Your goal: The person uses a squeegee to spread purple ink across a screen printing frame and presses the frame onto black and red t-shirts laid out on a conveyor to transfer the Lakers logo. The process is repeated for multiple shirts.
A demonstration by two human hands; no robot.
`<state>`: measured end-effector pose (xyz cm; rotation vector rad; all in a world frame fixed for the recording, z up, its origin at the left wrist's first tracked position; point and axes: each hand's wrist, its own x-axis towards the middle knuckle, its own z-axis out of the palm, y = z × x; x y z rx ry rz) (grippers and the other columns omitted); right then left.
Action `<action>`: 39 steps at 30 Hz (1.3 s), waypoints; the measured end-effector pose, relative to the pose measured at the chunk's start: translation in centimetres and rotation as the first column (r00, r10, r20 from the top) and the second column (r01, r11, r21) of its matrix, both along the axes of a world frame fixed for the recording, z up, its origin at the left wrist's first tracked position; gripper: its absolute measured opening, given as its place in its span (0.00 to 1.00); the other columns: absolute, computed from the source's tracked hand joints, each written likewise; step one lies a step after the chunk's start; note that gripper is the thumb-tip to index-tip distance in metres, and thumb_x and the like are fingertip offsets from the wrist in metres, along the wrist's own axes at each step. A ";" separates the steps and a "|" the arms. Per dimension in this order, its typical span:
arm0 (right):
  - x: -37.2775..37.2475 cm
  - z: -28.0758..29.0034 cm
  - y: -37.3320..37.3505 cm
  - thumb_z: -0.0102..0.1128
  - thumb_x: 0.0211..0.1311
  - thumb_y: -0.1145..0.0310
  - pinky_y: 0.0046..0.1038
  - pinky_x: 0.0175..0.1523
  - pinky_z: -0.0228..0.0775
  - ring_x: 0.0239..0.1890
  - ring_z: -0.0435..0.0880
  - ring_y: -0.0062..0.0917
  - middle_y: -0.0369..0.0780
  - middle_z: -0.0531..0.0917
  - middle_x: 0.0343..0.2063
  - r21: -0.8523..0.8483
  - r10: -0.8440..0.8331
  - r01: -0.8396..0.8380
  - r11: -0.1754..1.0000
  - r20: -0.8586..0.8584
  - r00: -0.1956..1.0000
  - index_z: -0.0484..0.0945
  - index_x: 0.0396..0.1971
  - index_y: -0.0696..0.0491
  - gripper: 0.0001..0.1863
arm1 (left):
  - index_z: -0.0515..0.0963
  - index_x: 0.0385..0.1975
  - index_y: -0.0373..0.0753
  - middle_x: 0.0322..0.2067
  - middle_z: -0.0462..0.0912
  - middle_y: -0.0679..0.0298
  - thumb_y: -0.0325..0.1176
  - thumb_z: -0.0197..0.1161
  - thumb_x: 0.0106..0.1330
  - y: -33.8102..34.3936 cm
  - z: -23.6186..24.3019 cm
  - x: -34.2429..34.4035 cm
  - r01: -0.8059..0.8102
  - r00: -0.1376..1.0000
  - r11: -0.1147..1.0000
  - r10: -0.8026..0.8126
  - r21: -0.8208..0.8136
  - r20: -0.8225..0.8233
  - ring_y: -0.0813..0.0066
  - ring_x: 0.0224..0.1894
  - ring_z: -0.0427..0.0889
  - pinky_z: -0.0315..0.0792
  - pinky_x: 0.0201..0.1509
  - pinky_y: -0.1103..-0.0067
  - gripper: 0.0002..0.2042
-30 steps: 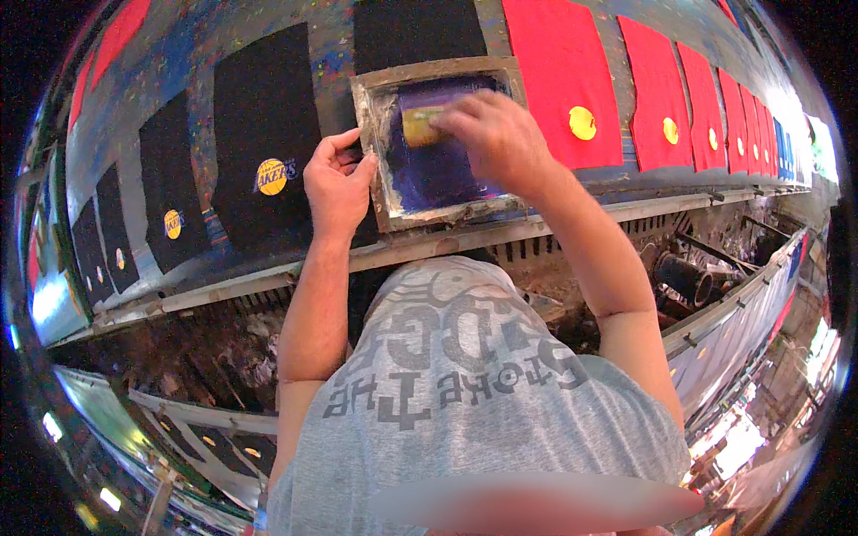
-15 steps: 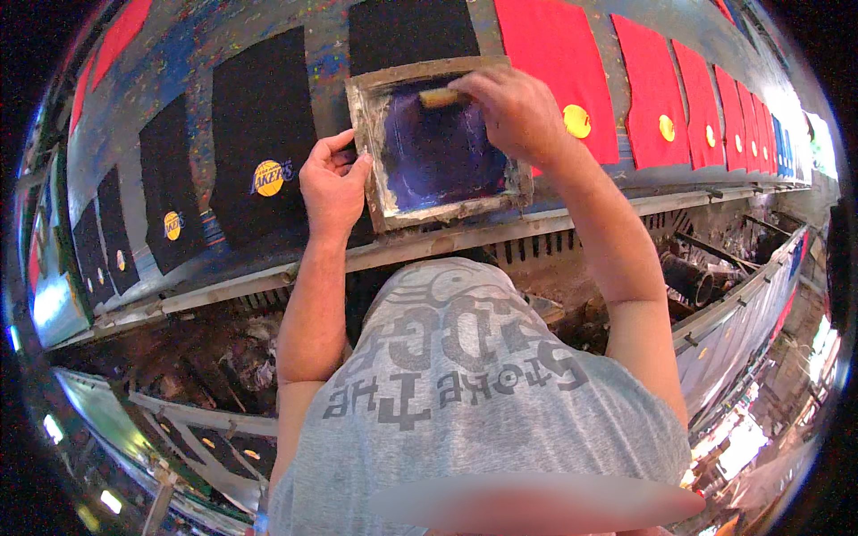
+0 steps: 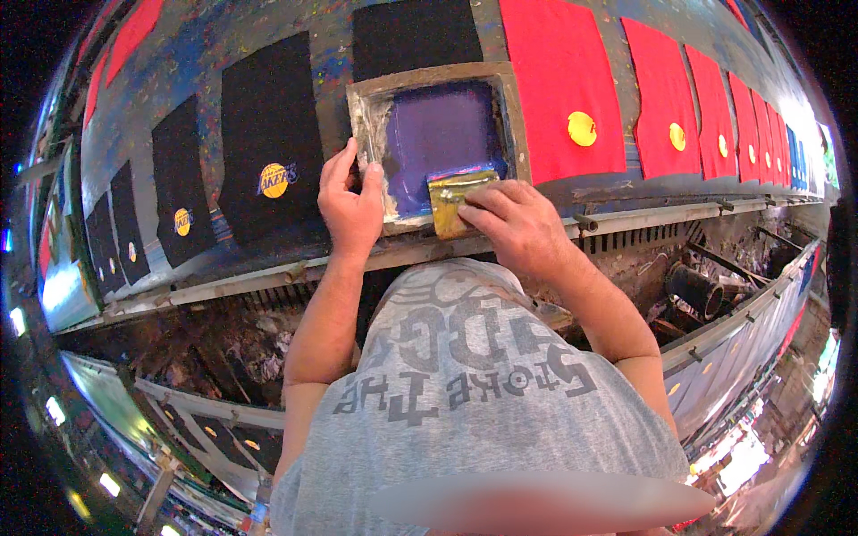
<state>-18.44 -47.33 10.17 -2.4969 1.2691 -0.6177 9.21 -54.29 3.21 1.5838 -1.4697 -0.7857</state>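
A small wood-rimmed screen printing frame point(image 3: 429, 75) lies over a black fabric piece point(image 3: 416, 36) on the long table. Purple-blue ink smears its mesh point(image 3: 438, 125). At the frame's left side, my left hand point(image 3: 351, 205) grips the rim, thumb over the inner edge and fingers along the outside. My right hand point(image 3: 523, 223) pinches a yellowish, ink-stained squeegee point(image 3: 454, 207) at the frame's near edge. The squeegee tilts back, its far edge on the mesh. What lies beneath the frame is hidden.
Black fabric pieces point(image 3: 268, 116) with yellow round prints lie in a row to the left. Red pieces point(image 3: 567, 80) with yellow discs run off to the right. A metal rail point(image 3: 626, 211) edges the table. Behind me stands another table point(image 3: 751, 313).
My right hand has brought the squeegee from the frame's far end to its near edge and tipped it. My left hand stays at the left rim, its fingers slightly shifted.
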 end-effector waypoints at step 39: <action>-5.4 -4.2 -33.8 0.61 0.85 0.49 0.36 0.56 0.81 0.46 0.87 0.22 0.35 0.92 0.42 0.723 0.165 -0.131 0.678 0.025 0.986 0.89 0.53 0.64 0.27 | 0.88 0.58 0.36 0.56 0.91 0.52 0.22 0.77 0.56 2.5 1.8 -0.1 -0.174 0.982 0.903 0.128 -0.393 -0.140 0.55 0.59 0.90 0.81 0.65 0.66 0.25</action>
